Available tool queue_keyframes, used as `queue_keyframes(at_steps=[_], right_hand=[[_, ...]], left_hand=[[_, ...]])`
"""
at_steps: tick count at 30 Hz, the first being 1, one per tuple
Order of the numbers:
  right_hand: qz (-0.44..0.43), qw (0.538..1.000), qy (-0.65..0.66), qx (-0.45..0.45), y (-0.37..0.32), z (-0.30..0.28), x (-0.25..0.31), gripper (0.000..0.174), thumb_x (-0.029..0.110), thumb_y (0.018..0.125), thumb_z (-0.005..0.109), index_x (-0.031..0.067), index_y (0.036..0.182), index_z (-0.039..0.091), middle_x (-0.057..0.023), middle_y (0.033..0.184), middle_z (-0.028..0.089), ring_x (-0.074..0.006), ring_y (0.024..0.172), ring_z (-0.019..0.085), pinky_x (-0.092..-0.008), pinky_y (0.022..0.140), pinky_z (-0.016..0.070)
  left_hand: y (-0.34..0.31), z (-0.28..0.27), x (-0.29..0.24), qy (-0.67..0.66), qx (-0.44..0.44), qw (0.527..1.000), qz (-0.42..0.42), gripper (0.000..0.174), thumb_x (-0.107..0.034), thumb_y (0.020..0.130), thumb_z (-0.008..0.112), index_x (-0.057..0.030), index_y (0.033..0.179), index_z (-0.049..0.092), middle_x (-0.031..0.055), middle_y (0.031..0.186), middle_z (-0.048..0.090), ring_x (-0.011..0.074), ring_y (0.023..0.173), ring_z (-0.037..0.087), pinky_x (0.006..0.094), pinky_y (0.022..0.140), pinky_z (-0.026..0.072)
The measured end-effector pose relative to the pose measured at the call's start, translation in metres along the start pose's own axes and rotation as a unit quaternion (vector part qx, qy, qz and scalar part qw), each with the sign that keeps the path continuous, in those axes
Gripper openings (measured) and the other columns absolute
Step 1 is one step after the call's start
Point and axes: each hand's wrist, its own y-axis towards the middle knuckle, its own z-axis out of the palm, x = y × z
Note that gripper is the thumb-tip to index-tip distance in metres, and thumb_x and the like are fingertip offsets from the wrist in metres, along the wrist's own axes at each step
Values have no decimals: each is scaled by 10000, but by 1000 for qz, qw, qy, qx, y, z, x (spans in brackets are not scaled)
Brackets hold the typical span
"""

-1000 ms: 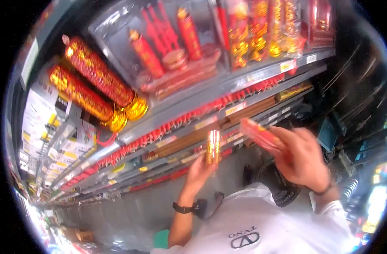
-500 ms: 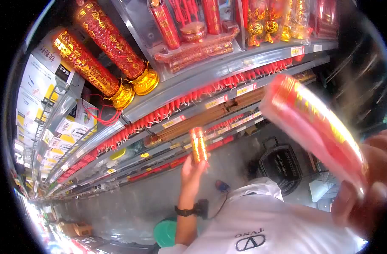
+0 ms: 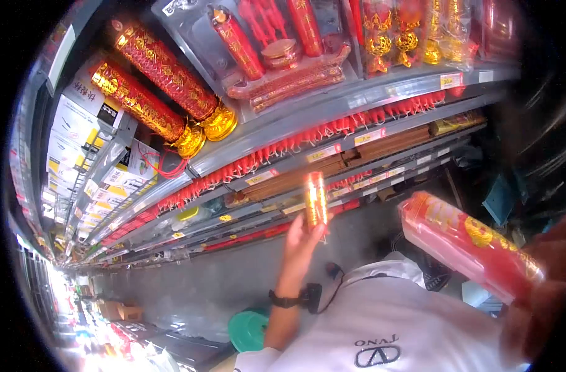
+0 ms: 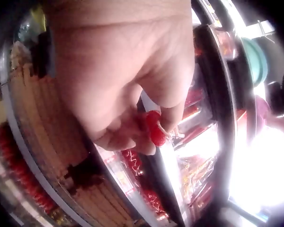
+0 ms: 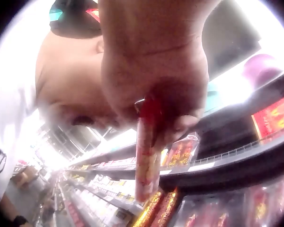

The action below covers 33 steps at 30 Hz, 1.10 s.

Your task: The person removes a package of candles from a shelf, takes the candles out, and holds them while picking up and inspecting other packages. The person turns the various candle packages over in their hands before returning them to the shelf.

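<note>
My left hand (image 3: 300, 243) holds a small red and gold cylinder (image 3: 316, 198) upright in front of the lower shelves. In the left wrist view the fingers of that hand (image 4: 128, 80) curl round it, and only its red end (image 4: 155, 128) shows. My right hand (image 3: 546, 288), dark at the right edge of the head view, grips one end of a larger red packet with gold print (image 3: 469, 239), wrapped in clear plastic. From the right wrist, this packet (image 5: 146, 161) points down out of the hand (image 5: 154, 71).
Two large red and gold candles (image 3: 165, 71) lean on the top shelf (image 3: 357, 93), beside a boxed red candle set (image 3: 283, 74). Small red items (image 3: 295, 144) line the shelf below. A green basin (image 3: 248, 330) is on the floor, boxed goods (image 3: 78, 133) at left.
The right hand has moved to the right edge, bringing its packet closer to the head camera. The left hand still holds its cylinder, shifted slightly. The head view has turned a little.
</note>
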Motion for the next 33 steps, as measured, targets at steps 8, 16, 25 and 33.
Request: queue_keyframes(at_steps=[8, 16, 25, 33], right_hand=[[-22, 1000, 11, -8, -18, 4, -30, 386, 29, 773, 722, -24, 1134, 597, -113, 844, 596, -224, 664, 577, -335, 607, 457], [-18, 1000, 16, 0, -33, -7, -37, 376, 37, 797, 720, -29, 1141, 583, -129, 889, 615, -229, 696, 601, -335, 629, 477], [-25, 999, 29, -9, -36, -10, -37, 368, 47, 823, 718, -35, 1148, 566, -148, 940, 637, -235, 731, 628, -335, 653, 499], [77, 974, 214, 7, -36, 23, -37, 362, 56, 847, 716, -39, 1155, 552, -164, 985, 656, -241, 763, 652, -335, 675, 519]], left_hand=[[0, 33, -4, 11, -44, 999, -3, 539, -202, 969, 684, -9, 1427, 476, 110, 1254, 668, 117, 1045, 620, 284, 907, 504], [-5, 37, 4, 69, -14, 997, 31, 418, -172, 982, 656, -29, 1354, 527, 89, 1230, 676, 84, 951, 610, 249, 814, 502], [-17, 39, -2, 53, -14, 998, 32, 483, -158, 975, 660, -13, 1402, 489, 131, 1270, 659, 113, 1024, 623, 271, 880, 507], [-30, 45, -29, 17, -21, 999, 30, 511, -74, 960, 648, 5, 1424, 449, 152, 1296, 633, 155, 1059, 628, 316, 932, 516]])
